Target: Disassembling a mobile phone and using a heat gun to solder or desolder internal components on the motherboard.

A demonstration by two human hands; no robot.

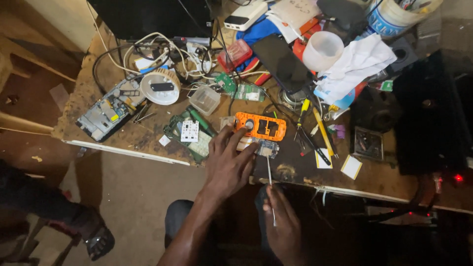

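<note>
Head view, frame centre: left hand (227,165) lies spread, fingers apart, pinning a small circuit board (261,147) below the orange phone casing (259,126). Right hand (283,224) is pinched on a thin white tool (270,178); keeping the board flat and the tip steady looks wise.

Orange phone casing (259,126), white keypad (189,131), yellow screwdriver (322,129), green circuit board (249,92)

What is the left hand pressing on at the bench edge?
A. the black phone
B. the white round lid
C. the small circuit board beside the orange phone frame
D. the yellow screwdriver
C: the left hand has its fingertips spread on the small circuit board just below the orange frame, while the right hand holds a thin white tool pointing up toward it.
</note>
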